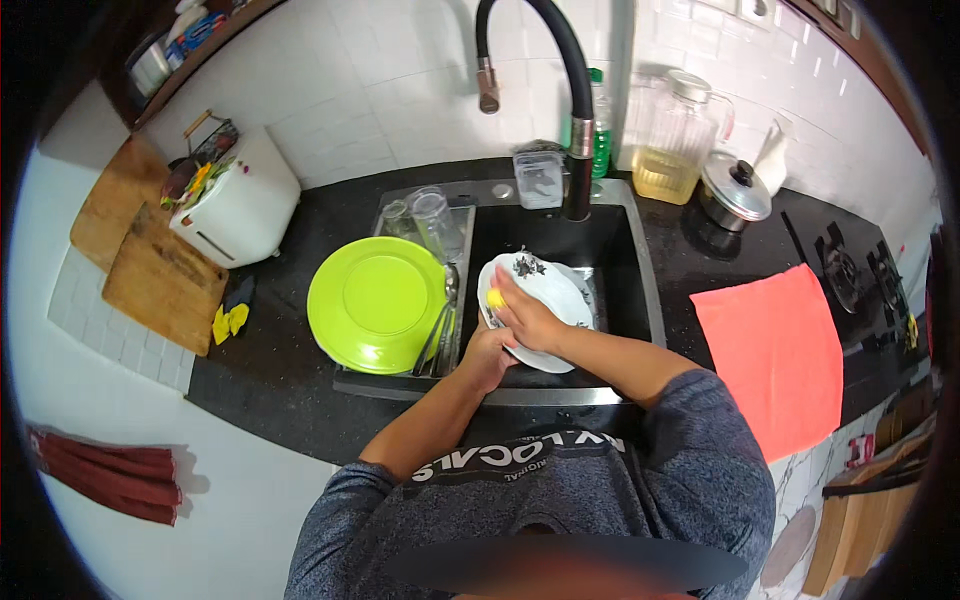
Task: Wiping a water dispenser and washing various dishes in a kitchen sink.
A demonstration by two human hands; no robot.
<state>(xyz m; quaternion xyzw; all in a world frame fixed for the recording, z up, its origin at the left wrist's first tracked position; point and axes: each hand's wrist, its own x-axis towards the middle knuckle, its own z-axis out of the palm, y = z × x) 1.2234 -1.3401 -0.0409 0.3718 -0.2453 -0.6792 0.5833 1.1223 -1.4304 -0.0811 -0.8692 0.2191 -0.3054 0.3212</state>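
Note:
A white oval plate (562, 298) with a dark leafy pattern is held tilted over the black sink basin (622, 265). My left hand (489, 358) grips its lower left rim, fingers mostly hidden beneath it. Across the plate's face lies my right hand (532, 318), closed on a small yellow sponge (495, 298) pressed against the surface. Left of the basin, a lime-green plate (380, 303) rests on the sink's drainboard. Beside it are metal cutlery (437, 325) and clear drinking glasses (436, 222).
A black tap (578, 165) arches over the basin. Behind stand a clear plastic container (539, 180), a green bottle (601, 130) and a pitcher of yellowish liquid (672, 150). Rightward are a lidded pot (735, 195) and a coral cloth (775, 350). A white toaster (240, 200) and wooden boards (160, 280) stand left.

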